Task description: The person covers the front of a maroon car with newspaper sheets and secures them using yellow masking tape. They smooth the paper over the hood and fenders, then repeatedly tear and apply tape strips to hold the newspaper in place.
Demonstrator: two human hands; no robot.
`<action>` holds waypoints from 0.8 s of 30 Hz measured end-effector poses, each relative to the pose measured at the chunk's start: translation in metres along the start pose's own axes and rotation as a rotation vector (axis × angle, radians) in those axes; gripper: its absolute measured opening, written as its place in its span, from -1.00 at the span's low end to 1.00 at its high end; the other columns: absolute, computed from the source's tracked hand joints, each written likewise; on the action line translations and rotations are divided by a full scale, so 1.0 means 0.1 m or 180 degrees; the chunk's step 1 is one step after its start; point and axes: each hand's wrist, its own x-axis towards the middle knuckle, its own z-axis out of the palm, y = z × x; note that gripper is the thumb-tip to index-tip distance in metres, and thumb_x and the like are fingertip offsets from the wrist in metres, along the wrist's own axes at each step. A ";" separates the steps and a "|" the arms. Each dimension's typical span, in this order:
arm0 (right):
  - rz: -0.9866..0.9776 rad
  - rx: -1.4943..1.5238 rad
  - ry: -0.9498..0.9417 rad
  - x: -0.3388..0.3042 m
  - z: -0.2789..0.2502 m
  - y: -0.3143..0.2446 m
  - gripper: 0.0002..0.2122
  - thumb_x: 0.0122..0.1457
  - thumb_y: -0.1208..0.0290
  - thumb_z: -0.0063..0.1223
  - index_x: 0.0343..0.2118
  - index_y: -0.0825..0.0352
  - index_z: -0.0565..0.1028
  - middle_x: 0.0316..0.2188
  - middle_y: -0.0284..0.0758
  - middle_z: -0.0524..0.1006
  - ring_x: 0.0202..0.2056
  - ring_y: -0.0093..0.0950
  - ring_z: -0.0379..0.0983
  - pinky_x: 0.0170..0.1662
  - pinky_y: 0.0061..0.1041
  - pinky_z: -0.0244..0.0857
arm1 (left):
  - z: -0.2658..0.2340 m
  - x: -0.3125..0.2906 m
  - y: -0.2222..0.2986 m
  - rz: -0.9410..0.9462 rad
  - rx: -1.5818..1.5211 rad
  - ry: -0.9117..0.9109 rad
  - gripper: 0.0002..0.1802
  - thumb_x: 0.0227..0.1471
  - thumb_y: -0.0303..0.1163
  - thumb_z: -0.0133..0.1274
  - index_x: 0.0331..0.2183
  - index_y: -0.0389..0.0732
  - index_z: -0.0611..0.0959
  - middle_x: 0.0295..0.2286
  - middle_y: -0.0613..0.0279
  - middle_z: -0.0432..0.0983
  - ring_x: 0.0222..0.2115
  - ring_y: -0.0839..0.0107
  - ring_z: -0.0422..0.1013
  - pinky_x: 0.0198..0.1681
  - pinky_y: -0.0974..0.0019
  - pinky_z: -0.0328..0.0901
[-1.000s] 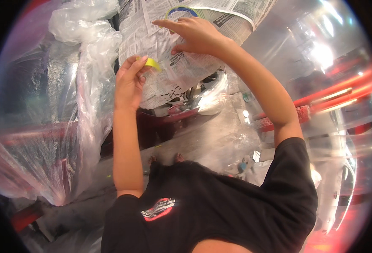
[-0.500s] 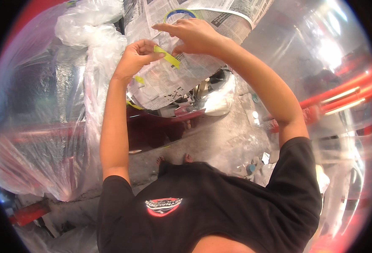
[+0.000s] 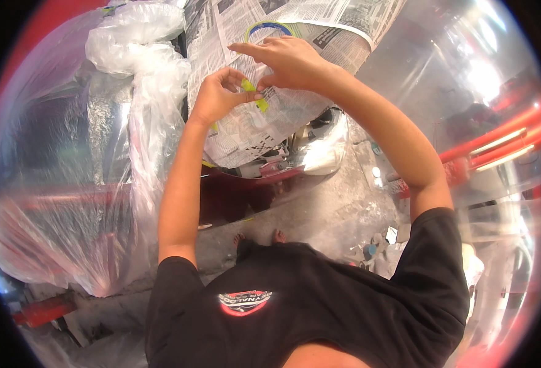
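Note:
My left hand (image 3: 222, 93) pinches a short strip of yellow-green masking tape (image 3: 262, 105) between thumb and fingers, above sheets of newspaper (image 3: 237, 138). Close beside it, my right hand (image 3: 295, 63) has its index finger stretched out and its thumb apart, the thumb tip near the strip. Partly behind the right hand shows a blue-and-yellow ring like a tape roll (image 3: 270, 26); whether that hand touches it is hidden. The newspaper covers part of a dark red vehicle panel (image 3: 240, 199), with a clear headlight-like part (image 3: 322, 153) at its edge.
Clear plastic sheeting (image 3: 154, 92) drapes the left side, bunched along its edge. More shiny plastic (image 3: 442, 80) hangs at the right over a red bar (image 3: 503, 144). Below lies concrete floor (image 3: 307, 211), with small litter (image 3: 375, 248) to the right of my feet.
The view has shifted slightly. My left hand has moved right with the tape strip, closer to the right thumb. The right hand keeps nearly the same pose.

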 end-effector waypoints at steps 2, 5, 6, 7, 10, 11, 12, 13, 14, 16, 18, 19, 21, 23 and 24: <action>0.0084 -0.0012 -0.0093 0.01 -0.02 -0.02 -0.07 -0.08 0.29 0.50 0.41 -0.13 0.24 -0.18 -0.26 0.66 -0.09 -0.24 0.61 0.01 -0.23 0.48 | 0.00 0.01 -0.05 0.0205 0.0211 0.0105 -0.35 -0.28 -0.20 0.63 -0.21 -0.29 0.63 -0.44 0.31 0.59 -0.42 0.51 0.46 -0.27 0.38 0.42; 0.0080 -0.0044 -0.0079 0.01 -0.03 -0.02 -0.11 -0.06 0.30 0.48 0.39 -0.07 0.26 -0.20 -0.23 0.67 -0.09 -0.21 0.61 -0.02 -0.20 0.48 | -0.01 0.06 -0.14 0.0521 0.0596 0.0969 -0.31 -0.29 -0.11 0.62 -0.21 -0.29 0.61 -0.38 0.25 0.57 -0.38 0.43 0.46 -0.26 0.31 0.43; -0.0003 -0.0076 0.0010 0.01 -0.02 -0.02 -0.14 -0.06 0.29 0.47 0.37 -0.01 0.27 -0.22 -0.21 0.67 -0.10 -0.19 0.61 -0.04 -0.17 0.48 | -0.04 0.08 -0.20 0.0282 0.0477 0.0969 -0.31 -0.28 -0.12 0.62 -0.20 -0.29 0.61 -0.37 0.27 0.55 -0.35 0.45 0.44 -0.24 0.33 0.41; -0.0082 -0.0111 0.0103 0.01 -0.01 -0.02 -0.16 -0.06 0.29 0.47 0.35 0.05 0.29 -0.24 -0.20 0.68 -0.10 -0.17 0.61 -0.07 -0.14 0.48 | -0.09 0.09 -0.26 0.0048 0.0361 0.0964 -0.32 -0.26 -0.12 0.61 -0.20 -0.29 0.61 -0.37 0.30 0.52 -0.32 0.47 0.42 -0.23 0.35 0.40; -0.0155 -0.0206 0.0228 0.02 0.06 0.01 -0.20 0.02 0.34 0.41 0.36 0.07 0.27 -0.24 -0.21 0.68 -0.09 -0.19 0.61 -0.09 -0.17 0.47 | -0.05 0.00 -0.35 -0.0140 0.0393 0.1128 -0.40 -0.15 -0.16 0.55 -0.19 -0.30 0.61 -0.33 0.26 0.51 -0.29 0.45 0.43 -0.23 0.35 0.40; -0.0156 -0.0212 0.0251 0.02 0.07 0.02 -0.20 0.02 0.34 0.41 0.37 0.07 0.27 -0.24 -0.22 0.69 -0.09 -0.20 0.61 -0.09 -0.17 0.46 | -0.01 -0.07 -0.35 -0.0111 0.0462 0.1215 -0.44 -0.10 -0.18 0.52 -0.19 -0.31 0.61 -0.31 0.23 0.52 -0.29 0.43 0.45 -0.24 0.35 0.41; -0.0151 -0.0167 0.0229 0.02 0.08 0.02 -0.20 0.04 0.35 0.39 0.37 0.08 0.26 -0.24 -0.22 0.69 -0.09 -0.20 0.61 -0.09 -0.18 0.46 | 0.05 -0.19 -0.21 0.0101 0.0749 0.1475 -0.52 -0.01 -0.22 0.44 -0.18 -0.31 0.62 -0.29 0.16 0.55 -0.27 0.34 0.47 -0.19 0.29 0.41; -0.0082 -0.0159 0.0148 0.03 0.07 0.02 -0.20 0.05 0.34 0.39 0.38 0.04 0.25 -0.20 -0.22 0.68 -0.07 -0.21 0.60 -0.03 -0.19 0.44 | 0.12 -0.35 -0.01 0.0302 0.1037 0.1744 -0.60 0.08 -0.25 0.36 -0.17 -0.31 0.62 -0.27 0.10 0.57 -0.24 0.25 0.49 -0.13 0.22 0.42; 0.0005 -0.0147 0.0066 0.02 0.05 0.01 -0.19 0.06 0.33 0.40 0.40 0.00 0.23 -0.17 -0.22 0.67 -0.04 -0.22 0.58 0.03 -0.21 0.43 | 0.18 -0.53 0.17 0.0648 0.1224 0.1748 -0.61 0.15 -0.26 0.27 -0.10 -0.33 0.62 -0.18 0.02 0.58 -0.14 0.13 0.48 -0.02 0.12 0.37; 0.0107 -0.0099 -0.0116 0.05 0.01 -0.07 -0.17 0.07 0.33 0.40 0.41 -0.03 0.21 -0.14 -0.25 0.67 0.02 -0.25 0.56 0.11 -0.23 0.40 | 0.36 -0.77 0.32 0.1076 0.1451 0.1630 -0.53 0.23 -0.21 0.13 0.05 -0.34 0.56 0.00 -0.10 0.53 0.05 -0.04 0.41 0.17 -0.03 0.24; -0.0014 -0.0217 0.0023 0.07 0.05 -0.03 -0.23 0.13 0.35 0.33 0.41 -0.01 0.22 -0.15 -0.26 0.67 -0.01 -0.26 0.57 0.08 -0.24 0.42 | 0.63 -0.89 0.33 0.1255 0.1466 0.1294 -0.36 0.27 -0.10 0.05 0.20 -0.34 0.47 0.17 -0.18 0.42 0.22 -0.13 0.29 0.31 -0.15 0.07; -0.0072 -0.0279 0.0079 0.05 0.07 -0.02 -0.26 0.16 0.36 0.30 0.41 0.00 0.23 -0.15 -0.26 0.68 -0.02 -0.27 0.57 0.06 -0.25 0.42 | 0.72 -0.88 0.29 0.1159 0.1463 0.1240 -0.32 0.29 -0.08 0.01 0.25 -0.35 0.40 0.22 -0.19 0.34 0.26 -0.15 0.23 0.33 -0.15 0.03; -0.0155 -0.0410 0.0299 0.02 0.10 -0.02 -0.33 0.23 0.37 0.22 0.40 0.01 0.25 -0.15 -0.26 0.67 -0.08 -0.26 0.60 0.00 -0.26 0.46 | 0.84 -0.80 0.18 0.0969 0.1485 0.1175 -0.24 0.33 -0.05 -0.06 0.34 -0.38 0.26 0.32 -0.22 0.19 0.35 -0.19 0.11 0.39 -0.17 -0.06; -0.0176 -0.0361 0.0592 -0.01 0.06 -0.05 -0.40 0.28 0.38 0.14 0.39 0.03 0.27 -0.13 -0.23 0.67 -0.13 -0.24 0.62 -0.05 -0.27 0.48 | 0.84 -0.77 0.14 0.0961 0.1387 0.1094 -0.20 0.34 0.02 -0.10 0.35 -0.37 0.23 0.34 -0.21 0.15 0.37 -0.17 0.07 0.41 -0.18 -0.11; -0.0136 -0.0233 0.0746 -0.09 -0.04 -0.13 -0.43 0.31 0.39 0.10 0.38 0.04 0.28 -0.12 -0.21 0.67 -0.15 -0.23 0.63 -0.08 -0.26 0.49 | 0.84 -0.77 0.13 0.0937 0.1332 0.1053 -0.18 0.35 0.06 -0.11 0.36 -0.36 0.22 0.35 -0.20 0.13 0.38 -0.16 0.04 0.42 -0.19 -0.14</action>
